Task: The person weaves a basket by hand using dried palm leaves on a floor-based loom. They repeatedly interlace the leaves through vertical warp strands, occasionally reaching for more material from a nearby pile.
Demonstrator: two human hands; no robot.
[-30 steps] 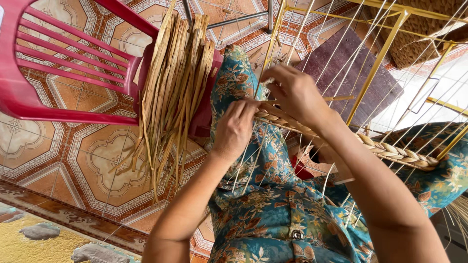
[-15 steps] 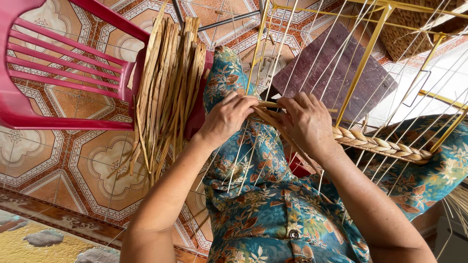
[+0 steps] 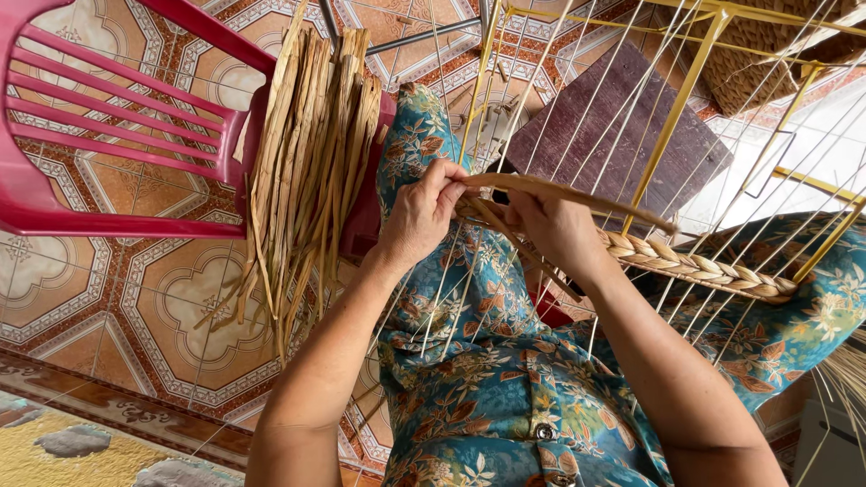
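Weaving step: best to keep each strand (image 3: 577,194) taut and tucked snug against the braid (image 3: 695,261) between the white strings (image 3: 541,99). Left hand (image 3: 419,216) fingers curled, pinching strands at the braid's working end. Right hand (image 3: 559,230) closed, gripping a flat strand just beside it. Braid runs right along the yellow frame (image 3: 672,117). Spare bundle (image 3: 307,171) lies on the pink chair (image 3: 117,135).

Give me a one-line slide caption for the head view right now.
Left hand and right hand plait flat dried straw strands into a braid across white strings on a yellow metal frame.
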